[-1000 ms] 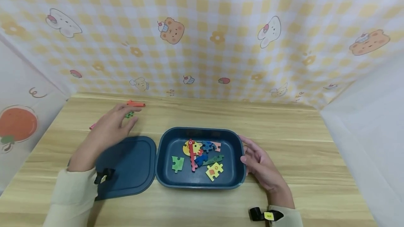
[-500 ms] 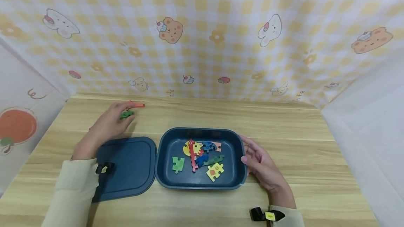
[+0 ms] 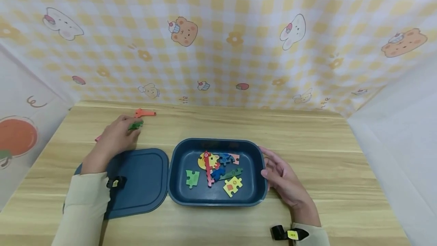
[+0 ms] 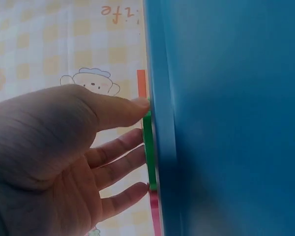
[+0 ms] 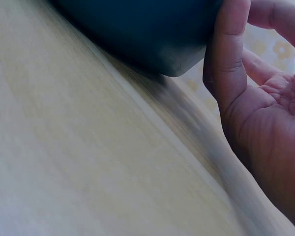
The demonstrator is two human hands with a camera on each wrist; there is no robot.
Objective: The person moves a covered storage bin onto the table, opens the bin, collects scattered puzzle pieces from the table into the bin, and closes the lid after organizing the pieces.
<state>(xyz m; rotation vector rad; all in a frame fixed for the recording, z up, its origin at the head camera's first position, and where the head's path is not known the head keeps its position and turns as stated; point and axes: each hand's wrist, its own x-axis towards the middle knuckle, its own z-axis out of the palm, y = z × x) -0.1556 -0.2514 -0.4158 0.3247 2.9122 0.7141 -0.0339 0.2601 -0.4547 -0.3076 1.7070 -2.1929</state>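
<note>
In the head view my left hand [image 3: 117, 136], at the back left of the table, pinches a green puzzle piece [image 3: 135, 125] between thumb and fingers. The left wrist view shows that green piece edge-on beside the thumb. My right hand [image 3: 285, 179] holds the right end of a dark blue plastic box [image 3: 218, 202], thumb at the rim. Inside the box lie several puzzle pieces: a light green one [image 3: 192, 178], a yellow one [image 3: 233, 186], a long red one [image 3: 207, 170] and blue ones [image 3: 217, 174], some overlapping.
The box's dark blue lid [image 3: 143, 185] lies flat left of the box, partly under my left forearm. An orange piece [image 3: 145, 113] lies beyond my left hand. A pink piece [image 3: 98, 138] shows partly at its left. A checked cloth [image 3: 218, 48] hangs behind the table.
My left hand has lowered slightly leftward and its thumb and fingers have closed on the green puzzle piece. The right hand and the box have stayed in place.
</note>
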